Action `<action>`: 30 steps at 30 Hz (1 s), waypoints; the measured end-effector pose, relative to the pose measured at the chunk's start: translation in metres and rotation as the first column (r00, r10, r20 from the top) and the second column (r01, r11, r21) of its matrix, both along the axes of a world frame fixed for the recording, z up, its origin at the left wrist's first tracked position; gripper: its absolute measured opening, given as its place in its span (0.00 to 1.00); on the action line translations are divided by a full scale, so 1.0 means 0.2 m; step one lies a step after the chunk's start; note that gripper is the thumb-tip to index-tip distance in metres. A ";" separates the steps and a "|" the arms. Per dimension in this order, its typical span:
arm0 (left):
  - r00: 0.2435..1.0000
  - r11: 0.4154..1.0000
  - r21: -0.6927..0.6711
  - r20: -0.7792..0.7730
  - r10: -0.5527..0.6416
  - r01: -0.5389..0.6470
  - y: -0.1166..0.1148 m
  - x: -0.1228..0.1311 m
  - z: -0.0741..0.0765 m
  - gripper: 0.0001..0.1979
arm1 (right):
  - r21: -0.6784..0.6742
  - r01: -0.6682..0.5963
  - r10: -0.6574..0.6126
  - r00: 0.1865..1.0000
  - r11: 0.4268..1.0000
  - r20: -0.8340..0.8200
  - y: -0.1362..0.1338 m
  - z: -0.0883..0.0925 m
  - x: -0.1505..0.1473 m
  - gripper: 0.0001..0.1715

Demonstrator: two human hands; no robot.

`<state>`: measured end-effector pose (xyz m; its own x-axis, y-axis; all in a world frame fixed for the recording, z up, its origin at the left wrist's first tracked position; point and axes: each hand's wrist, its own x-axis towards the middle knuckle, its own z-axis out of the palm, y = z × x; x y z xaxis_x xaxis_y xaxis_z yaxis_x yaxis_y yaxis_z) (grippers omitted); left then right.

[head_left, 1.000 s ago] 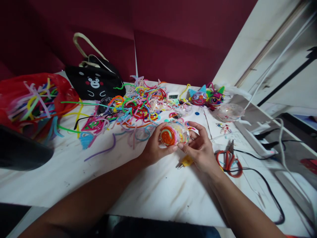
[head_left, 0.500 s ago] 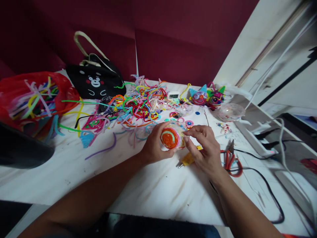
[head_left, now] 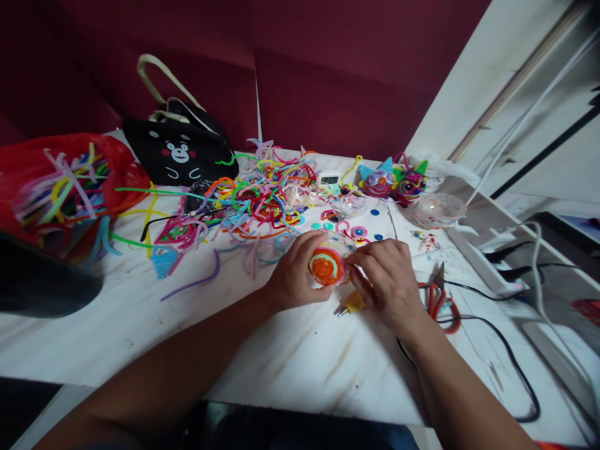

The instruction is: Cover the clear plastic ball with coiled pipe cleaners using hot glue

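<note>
My left hand (head_left: 295,270) is wrapped round a small clear plastic ball (head_left: 338,242) with coloured bits on it. An orange pipe cleaner coil (head_left: 324,269) with a mint arc and a pink edge covers the side facing me. At the ball's right side, the thumb and fingers of my right hand (head_left: 387,278) are pinched together against it. Whatever lies between those fingertips is hidden. Below my right hand, a yellow glue gun (head_left: 354,302) with a metal tip lies on the table, partly covered by the hand.
A heap of pipe cleaners (head_left: 267,194) spreads behind my hands, with a red bag (head_left: 126,175) of more at left. Red-handled pliers (head_left: 438,297) and a black cord lie at right. Two decorated balls (head_left: 379,181), a clear bowl-like shell (head_left: 439,209) and a power strip (head_left: 501,281) stand further back.
My right hand's fingers have closed in and pressed nearer to the ball's right side. The ball has shifted slightly right and down, its coil turned a little.
</note>
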<state>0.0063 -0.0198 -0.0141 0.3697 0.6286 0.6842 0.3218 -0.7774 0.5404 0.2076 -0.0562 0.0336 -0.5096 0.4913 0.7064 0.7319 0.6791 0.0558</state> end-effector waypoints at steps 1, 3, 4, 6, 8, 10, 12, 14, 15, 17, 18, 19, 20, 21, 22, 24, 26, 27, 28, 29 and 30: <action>1.000 1.000 0.023 -0.014 0.009 -0.009 0.00 0.00 0.00 0.41 | 0.004 0.009 -0.009 1.000 1.000 0.026 0.00 0.00 0.00 0.05; 0.999 0.997 0.073 -0.044 0.024 -0.021 0.00 0.00 0.00 0.41 | 0.018 0.041 -0.042 0.996 0.999 0.078 0.00 0.00 -0.01 0.03; 0.998 0.995 0.095 -0.059 0.031 -0.025 0.00 0.00 0.00 0.40 | 0.028 0.061 -0.064 0.993 0.998 0.104 0.00 0.00 -0.02 0.02; 0.995 0.991 0.127 -0.085 0.041 -0.030 0.00 0.00 0.00 0.40 | 0.046 0.095 -0.100 0.985 0.994 0.138 -0.01 0.00 -0.03 0.03; 0.994 0.990 0.136 -0.098 0.048 -0.034 -0.01 0.00 0.01 0.40 | 0.020 0.102 -0.104 0.988 0.995 0.117 -0.01 0.00 -0.04 0.04; 0.994 0.989 0.141 -0.096 0.045 -0.032 -0.01 0.00 0.01 0.40 | -0.076 0.074 -0.074 0.997 0.994 0.010 -0.01 0.00 -0.04 0.05; 0.996 0.989 0.144 -0.087 0.036 -0.023 -0.01 0.00 0.01 0.40 | -0.199 0.017 -0.053 0.983 0.980 -0.178 -0.01 -0.01 -0.04 0.05; 0.997 0.990 0.143 -0.073 0.024 -0.014 -0.01 0.00 0.00 0.40 | -0.295 -0.025 -0.082 0.936 0.955 -0.343 -0.01 -0.02 -0.02 0.04; 0.998 0.990 0.140 -0.060 0.020 -0.012 0.00 0.00 0.00 0.41 | -0.346 -0.046 -0.117 0.894 0.937 -0.433 0.00 -0.02 -0.01 0.03; 1.000 0.992 0.124 -0.023 0.016 -0.013 0.00 0.00 0.00 0.42 | -0.435 -0.097 -0.201 0.782 0.895 -0.589 0.02 -0.03 0.01 0.02; 1.000 0.994 0.105 -0.003 0.016 -0.015 0.00 0.00 -0.01 0.42 | -0.468 -0.134 -0.241 0.717 0.873 -0.654 0.03 -0.03 0.03 0.03; 1.000 0.997 0.078 0.018 0.016 -0.017 0.01 0.00 -0.01 0.42 | -0.488 -0.168 -0.271 0.660 0.856 -0.701 0.03 -0.04 0.04 0.04; 0.999 0.999 0.037 0.040 0.016 -0.018 0.01 0.00 -0.01 0.42 | -0.498 -0.188 -0.287 0.626 0.847 -0.725 0.04 -0.04 0.05 0.05; 0.998 1.000 -0.014 0.060 0.016 -0.015 0.01 0.00 -0.02 0.42 | -0.505 -0.192 -0.295 0.620 0.841 -0.727 0.05 -0.04 0.06 0.05; 0.997 0.997 -0.072 0.080 0.016 -0.010 0.01 0.00 -0.02 0.42 | -0.519 -0.200 -0.307 0.613 0.831 -0.728 0.05 -0.04 0.07 0.05; 0.991 0.982 -0.190 0.130 0.018 0.008 0.02 0.00 -0.03 0.40 | -0.559 -0.214 -0.335 0.614 0.801 -0.715 0.06 -0.03 0.07 0.06; 0.980 0.951 -0.305 0.198 0.016 0.046 0.02 0.00 -0.03 0.39 | -0.602 -0.225 -0.355 0.632 0.766 -0.689 0.05 -0.02 0.07 0.09; 0.972 0.928 -0.364 0.236 0.014 0.075 0.02 0.00 -0.03 0.39 | -0.621 -0.233 -0.358 0.647 0.748 -0.673 0.05 -0.01 0.07 0.10; 0.963 0.902 -0.419 0.270 0.013 0.105 0.02 0.00 -0.03 0.38 | -0.641 -0.240 -0.356 0.666 0.729 -0.655 0.05 0.00 0.07 0.11; 0.955 0.874 -0.467 0.297 0.012 0.134 0.02 0.01 -0.03 0.38 | -0.659 -0.245 -0.351 0.689 0.711 -0.634 0.05 0.01 0.07 0.11; 0.948 0.851 -0.500 0.317 0.011 0.157 0.02 0.01 -0.02 0.37 | -0.677 -0.245 -0.344 0.714 0.694 -0.610 0.05 0.02 0.07 0.11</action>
<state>0.0078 -0.0155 -0.0184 0.2613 0.8981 0.3538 0.0343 -0.3749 0.9264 0.2217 -0.0472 0.0366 -0.0204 0.9629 0.2691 0.3928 0.2553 -0.8835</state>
